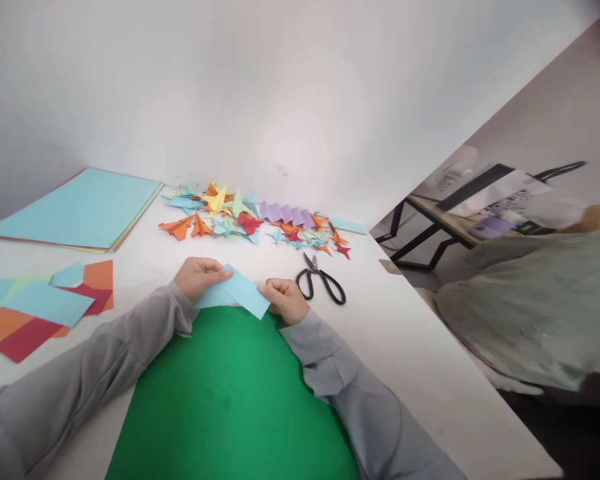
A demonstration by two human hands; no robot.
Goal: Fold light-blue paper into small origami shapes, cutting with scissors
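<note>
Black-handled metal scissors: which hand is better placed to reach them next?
The right hand, probably: it is nearer the black-handled metal scissors; the left hand is farther away. Both hold light-blue paper.

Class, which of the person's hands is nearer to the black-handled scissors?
The right hand is nearer, close to the scissors and just left of them in the picture. The left hand is farther left, holding light blue paper.

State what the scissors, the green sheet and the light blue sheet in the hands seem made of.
Scissors: blades probably metal, greyish and shiny; black handles smooth, perhaps plastic or coated metal. Green sheet: matte, evenly coloured, perhaps card or plastic. Light blue sheet: likely matte paper, thin with straight edges.
</note>
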